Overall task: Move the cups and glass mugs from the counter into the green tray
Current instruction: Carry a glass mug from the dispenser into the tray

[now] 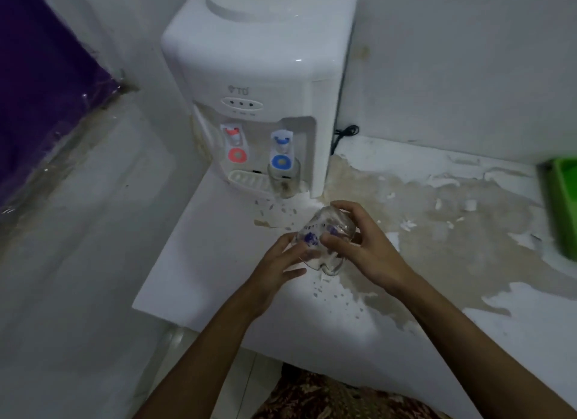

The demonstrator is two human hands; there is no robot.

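Note:
A clear glass mug (324,231) with blue print lies tilted on its side between both hands, above the white counter (193,262). My left hand (278,268) grips its lower, rim end. My right hand (359,247) wraps the upper part from the right. A second clear glass (284,181) stands upright on the drip tray of the water dispenser, under the blue tap. The green tray (562,206) shows only partly at the right edge of the counter, well to the right of both hands.
A white water dispenser (259,84) with red and blue taps stands at the back of the counter, its black cord (343,134) behind it. The counter's paint is peeling and stained between the hands and the tray. The counter's left edge drops to a tiled floor.

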